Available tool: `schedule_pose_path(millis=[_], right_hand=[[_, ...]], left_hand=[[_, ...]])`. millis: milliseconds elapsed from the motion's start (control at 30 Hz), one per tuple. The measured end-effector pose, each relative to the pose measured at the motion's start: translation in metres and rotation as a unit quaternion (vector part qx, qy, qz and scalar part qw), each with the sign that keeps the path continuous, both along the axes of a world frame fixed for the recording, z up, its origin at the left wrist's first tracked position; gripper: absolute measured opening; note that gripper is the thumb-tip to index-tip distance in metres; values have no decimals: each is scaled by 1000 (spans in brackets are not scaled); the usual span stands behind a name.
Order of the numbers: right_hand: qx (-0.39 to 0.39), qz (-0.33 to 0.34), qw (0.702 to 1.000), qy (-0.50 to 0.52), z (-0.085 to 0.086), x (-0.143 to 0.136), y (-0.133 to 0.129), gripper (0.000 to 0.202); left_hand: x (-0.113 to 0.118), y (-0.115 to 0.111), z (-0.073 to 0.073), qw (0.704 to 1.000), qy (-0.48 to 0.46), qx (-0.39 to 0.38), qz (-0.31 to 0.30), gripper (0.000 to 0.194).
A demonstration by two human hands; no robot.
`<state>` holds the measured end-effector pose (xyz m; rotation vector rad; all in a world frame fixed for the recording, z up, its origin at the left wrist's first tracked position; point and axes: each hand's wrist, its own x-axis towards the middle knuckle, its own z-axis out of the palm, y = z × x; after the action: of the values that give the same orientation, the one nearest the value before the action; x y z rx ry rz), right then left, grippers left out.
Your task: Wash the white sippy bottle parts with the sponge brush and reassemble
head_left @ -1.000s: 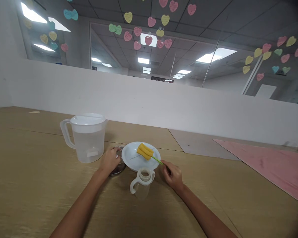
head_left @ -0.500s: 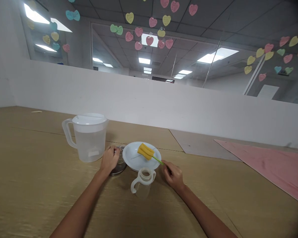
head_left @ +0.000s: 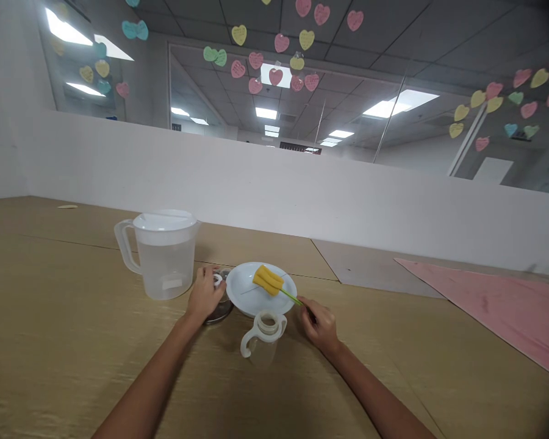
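Note:
In my right hand (head_left: 319, 323) is the thin green handle of a yellow sponge brush (head_left: 268, 280), gripped with closed fingers. The sponge head lies in a white bowl (head_left: 242, 299). My left hand (head_left: 205, 294) is closed at the bowl's left, with a small white ring-shaped piece (head_left: 218, 280) showing at its fingertips. Beneath that hand sits a round dark-based dish (head_left: 219, 313) with clear parts, mostly covered by the fingers. A clear bottle (head_left: 263, 352) with a white collar and curved handle stands upright in front of the bowl, its mouth uncovered and neither hand touching it.
A lidded translucent pitcher (head_left: 167, 262), holding clear liquid, stands left of my left hand. Pink cloth (head_left: 494, 305) covers the table's right side, beside a grey sheet (head_left: 375, 271). A low white wall (head_left: 256, 189) with glass above it runs behind the table.
My left hand has shifted slightly right and turned, and the white ring-shaped piece now shows at its fingertips. The right hand, brush, bowl and bottle look nearly unmoved.

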<state>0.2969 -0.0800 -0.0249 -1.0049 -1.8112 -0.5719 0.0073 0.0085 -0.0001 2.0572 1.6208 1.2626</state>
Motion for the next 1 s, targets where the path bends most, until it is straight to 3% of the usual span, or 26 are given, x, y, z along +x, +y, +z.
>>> schedule_pose_path(millis=[733,1000], right_hand=[[1,5,1000,-14,-1,1,0,25],[-7,8,1000,-15,-1,1,0,25]], left_hand=[[-1,7,0,992,-113,-32,-47,32],[1,10,-5,980,-162,-70,-97,41]])
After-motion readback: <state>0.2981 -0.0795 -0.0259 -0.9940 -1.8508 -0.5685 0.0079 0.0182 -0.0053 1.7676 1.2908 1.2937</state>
